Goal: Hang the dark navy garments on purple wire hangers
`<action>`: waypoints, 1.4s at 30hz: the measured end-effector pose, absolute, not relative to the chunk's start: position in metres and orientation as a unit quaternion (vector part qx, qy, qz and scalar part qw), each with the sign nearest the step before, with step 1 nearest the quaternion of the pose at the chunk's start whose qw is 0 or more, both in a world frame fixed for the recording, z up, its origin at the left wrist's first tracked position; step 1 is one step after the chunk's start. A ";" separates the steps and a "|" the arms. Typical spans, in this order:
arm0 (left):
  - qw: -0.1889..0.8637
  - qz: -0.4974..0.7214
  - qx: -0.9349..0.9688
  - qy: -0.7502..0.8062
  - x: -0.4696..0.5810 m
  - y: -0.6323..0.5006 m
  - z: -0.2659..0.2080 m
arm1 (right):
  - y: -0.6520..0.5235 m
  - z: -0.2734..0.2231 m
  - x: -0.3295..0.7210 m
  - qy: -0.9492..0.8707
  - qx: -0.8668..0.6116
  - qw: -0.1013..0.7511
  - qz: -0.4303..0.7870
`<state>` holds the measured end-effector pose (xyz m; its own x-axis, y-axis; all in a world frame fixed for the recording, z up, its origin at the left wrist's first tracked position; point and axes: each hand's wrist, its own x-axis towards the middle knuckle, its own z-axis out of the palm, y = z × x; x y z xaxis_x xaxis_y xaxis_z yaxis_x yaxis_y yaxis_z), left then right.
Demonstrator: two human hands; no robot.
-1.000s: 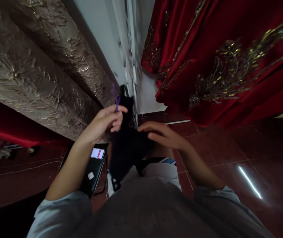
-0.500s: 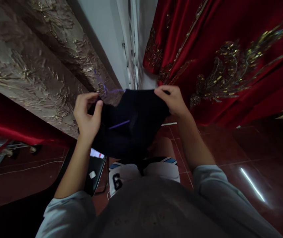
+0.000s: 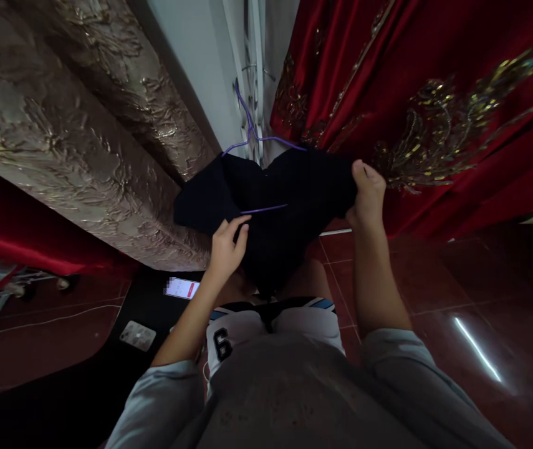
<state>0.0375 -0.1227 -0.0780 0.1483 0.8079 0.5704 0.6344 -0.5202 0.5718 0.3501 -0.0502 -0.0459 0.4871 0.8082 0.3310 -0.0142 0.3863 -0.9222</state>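
A dark, nearly black garment (image 3: 289,181), seemingly a short-sleeved shirt, is spread over a purple wire hanger (image 3: 251,128). The hanger's neck and hook rise above the collar. Its straight lower bar shows against the dark cloth. My right hand (image 3: 368,196) is closed on the garment's right sleeve edge, thumb on top. My left hand (image 3: 229,246) is in front of the cloth at the left end of the bar, fingers and thumb apart. Its fingertips are by the bar; whether they touch it I cannot tell.
A beige embossed curtain (image 3: 154,137) hangs on the left, a red sequined curtain (image 3: 434,143) on the right. White rails (image 3: 257,37) run between them. A lit phone (image 3: 182,287) and a white phone-like object (image 3: 138,336) lie on a black surface (image 3: 107,368) at lower left.
The hanger's hook has swung from the left to upright, and the garment has spread out. My left hand has let go of the cloth and moved right and down; my right hand has moved right.
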 end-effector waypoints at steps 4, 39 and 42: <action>0.199 0.536 0.660 0.487 0.061 -0.145 -0.100 | -0.076 -0.076 0.329 -0.368 -0.540 0.753 0.081; 0.397 0.463 0.636 0.473 0.091 -0.116 -0.180 | -0.080 -0.006 0.212 -0.520 -0.418 0.593 0.451; 0.399 0.468 0.676 0.405 0.084 -0.107 -0.128 | -0.088 -0.006 0.217 -0.518 -0.427 0.574 0.469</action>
